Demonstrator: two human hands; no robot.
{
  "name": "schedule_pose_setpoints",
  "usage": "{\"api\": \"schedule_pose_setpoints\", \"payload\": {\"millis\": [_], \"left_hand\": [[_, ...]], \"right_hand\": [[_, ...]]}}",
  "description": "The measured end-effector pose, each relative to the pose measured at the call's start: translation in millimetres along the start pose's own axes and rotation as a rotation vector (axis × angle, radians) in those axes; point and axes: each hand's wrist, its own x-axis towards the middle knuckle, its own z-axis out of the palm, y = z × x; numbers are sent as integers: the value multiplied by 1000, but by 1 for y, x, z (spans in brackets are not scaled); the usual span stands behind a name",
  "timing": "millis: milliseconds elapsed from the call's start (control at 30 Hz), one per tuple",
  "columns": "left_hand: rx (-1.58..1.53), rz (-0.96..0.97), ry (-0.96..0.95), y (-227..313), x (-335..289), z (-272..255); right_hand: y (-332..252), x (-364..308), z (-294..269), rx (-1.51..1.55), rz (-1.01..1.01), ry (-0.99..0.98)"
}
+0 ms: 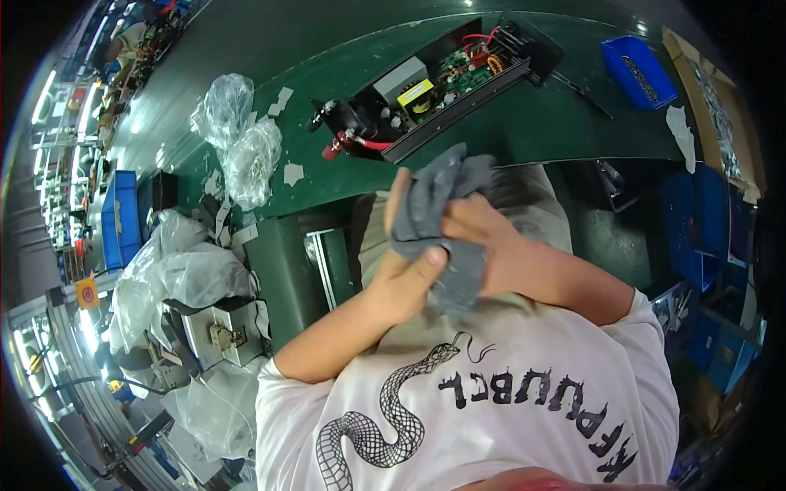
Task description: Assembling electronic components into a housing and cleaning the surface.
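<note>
Above my lap, a crumpled grey cloth is held between both hands. My left hand is closed on its lower left part, the thumb lying over the cloth. My right hand grips it from the other side, fingers partly hidden by the folds. Just beyond the hands, on the green bench, lies an opened black electronics case. A green circuit board, a yellow transformer and red wires show inside. Red and black terminals stick out at its left end. Neither hand touches the case.
Clear plastic bags and paper scraps lie on the bench at left. Right of the case are a thin dark tool, a blue bin of small parts and a cardboard box. A metal box stands at lower left.
</note>
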Motion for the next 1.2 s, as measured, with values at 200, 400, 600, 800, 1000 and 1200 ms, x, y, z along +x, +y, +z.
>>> {"api": "schedule_pose_setpoints", "payload": {"millis": [200,400,600,800,1000,1200], "left_hand": [[-124,-193,240,7,-8,-11],[178,-197,211,28,-32,-30],[801,308,1134,86,-27,-155],[1709,-256,1296,115,-42,-254],[1915,165,757,56,-27,-197],[1491,-81,393,12,-12,-180]], "right_hand": [[8,2,3,-215,-35,-107],[16,1,-15,181,-242,-142],[42,-6,-55,-66,-104,-30],[67,-18,-83,404,272,414],[92,-9,-103,-51,97,183],[122,17,-120,207,174,98]]}}
